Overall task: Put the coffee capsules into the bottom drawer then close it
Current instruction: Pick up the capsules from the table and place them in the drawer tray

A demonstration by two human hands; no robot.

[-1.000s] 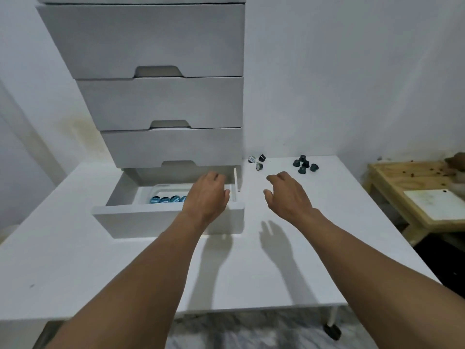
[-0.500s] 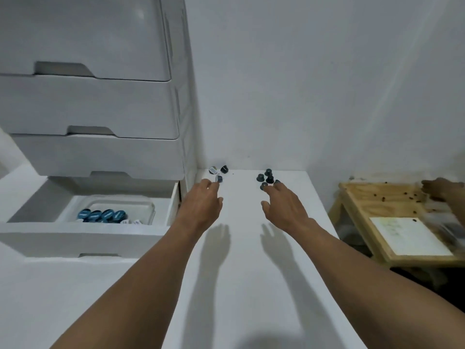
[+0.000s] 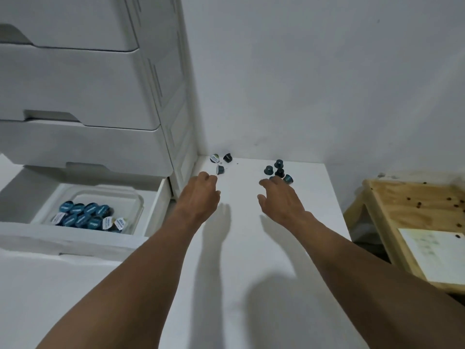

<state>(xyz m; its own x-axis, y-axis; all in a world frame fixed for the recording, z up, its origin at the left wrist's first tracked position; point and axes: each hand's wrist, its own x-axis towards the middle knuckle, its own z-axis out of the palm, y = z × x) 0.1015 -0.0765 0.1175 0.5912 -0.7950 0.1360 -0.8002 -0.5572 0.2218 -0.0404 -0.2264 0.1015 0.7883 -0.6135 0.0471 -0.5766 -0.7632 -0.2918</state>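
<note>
**Both hands close on the loose capsules at the back of the desk**

Three coffee capsules (image 3: 220,169) lie beside the drawer unit (image 3: 100,96), and a tighter cluster (image 3: 278,170) sits to their right, near the wall. The left hand (image 3: 198,195) hovers just short of the nearest one with its fingers loosely bent and nothing in them. The right hand (image 3: 279,197) is spread, fingers apart, with its fingertips over the near edge of the cluster.

The capsules look light, small and rigid. Several lie tipped on their sides and would likely roll if nudged, so a pinch across the body or a scoop of a few at once should suit.

The bottom drawer (image 3: 75,244) stands pulled out, with a clear tub (image 3: 136,200) inside it holding many capsules already.

One capsule is half hidden under the right fingers, and I cannot tell whether they touch it. Both palms are out of sight, and the drawer's left end is cut off by the frame
</note>
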